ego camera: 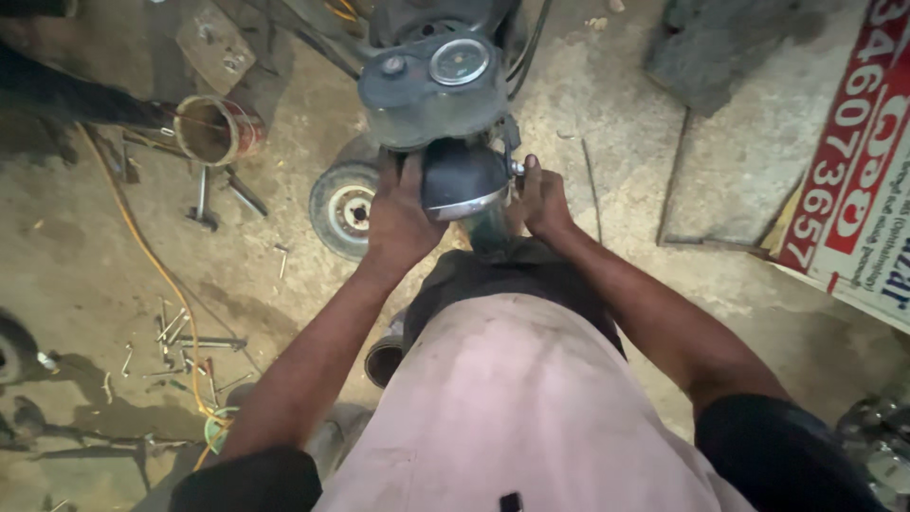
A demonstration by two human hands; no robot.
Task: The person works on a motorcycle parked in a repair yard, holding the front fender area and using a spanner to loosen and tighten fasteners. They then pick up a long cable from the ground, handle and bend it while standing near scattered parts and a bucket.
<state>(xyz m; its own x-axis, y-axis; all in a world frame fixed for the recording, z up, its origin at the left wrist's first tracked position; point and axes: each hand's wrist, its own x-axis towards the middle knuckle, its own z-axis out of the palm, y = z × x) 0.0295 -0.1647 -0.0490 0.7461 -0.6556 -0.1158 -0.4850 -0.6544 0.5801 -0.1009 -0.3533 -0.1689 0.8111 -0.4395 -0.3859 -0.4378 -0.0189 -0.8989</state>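
You stand on a stained, dusty concrete floor (85, 275) of a workshop, with the front of a scooter right before you. Both your hands are on its round headlight (462, 180), which sits just below the handlebar housing (431, 100) with its circular speedometer dial (460, 62). Your left hand (398, 213) wraps around the left side of the headlight shell, fingers curled against it. Your right hand (542, 201) presses against the right side of the shell, thumb up by a small fitting at its edge; how firmly it grips you cannot tell from here. The chrome rim of the lamp faces down toward you, between the two hands.

Below the lamp, to your left, the scooter's small front wheel (343, 209) rests on the floor. Farther left lies an open tin can (218, 130) on its side, with a hammer (202, 199) near it. Loose bolts and small tools (180, 346) are scattered beside a yellow cable (156, 270) that runs across the floor. At your right, a red-and-white signboard (858, 161) leans beside a flat grey slab (739, 161).
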